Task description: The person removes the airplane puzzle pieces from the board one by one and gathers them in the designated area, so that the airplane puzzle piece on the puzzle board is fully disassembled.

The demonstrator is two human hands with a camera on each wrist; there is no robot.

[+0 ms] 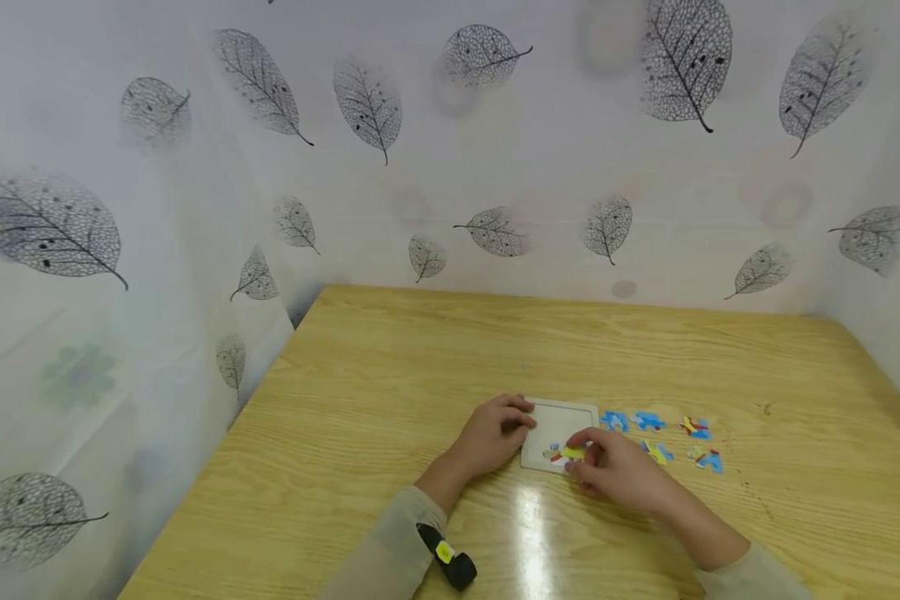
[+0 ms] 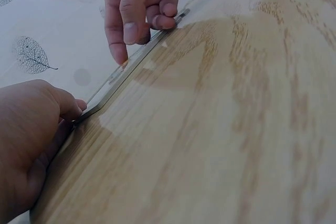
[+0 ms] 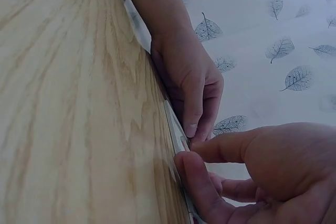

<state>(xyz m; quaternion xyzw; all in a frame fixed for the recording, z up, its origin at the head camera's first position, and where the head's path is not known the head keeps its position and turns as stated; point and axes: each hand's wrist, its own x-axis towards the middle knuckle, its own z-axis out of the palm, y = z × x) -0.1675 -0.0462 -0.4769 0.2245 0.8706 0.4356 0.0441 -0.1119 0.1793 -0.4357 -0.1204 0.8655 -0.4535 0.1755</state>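
A shallow, light-coloured square puzzle tray [image 1: 558, 419] lies on the table. My left hand [image 1: 492, 435] grips its left edge, fingertips at the rim; the left wrist view shows that hand [image 2: 31, 135] at the tray's near corner. Over the tray's lower right, my right hand [image 1: 613, 468] pinches a yellow jigsaw piece [image 1: 573, 452] between thumb and fingers, low over the tray floor. Just left of it, inside the tray's bottom edge, is another small multicoloured piece [image 1: 552, 455]. From the right wrist, the thumb and forefinger of the right hand [image 3: 283, 171] nearly meet at the rim, hiding the piece.
Right of the tray, several loose jigsaw pieces lie in two rows, among them a blue one [image 1: 648, 421], a red and yellow one [image 1: 695, 427] and a yellow and blue one [image 1: 656, 452]. A leaf-patterned curtain [image 1: 540, 167] stands behind the wooden table [image 1: 390, 358].
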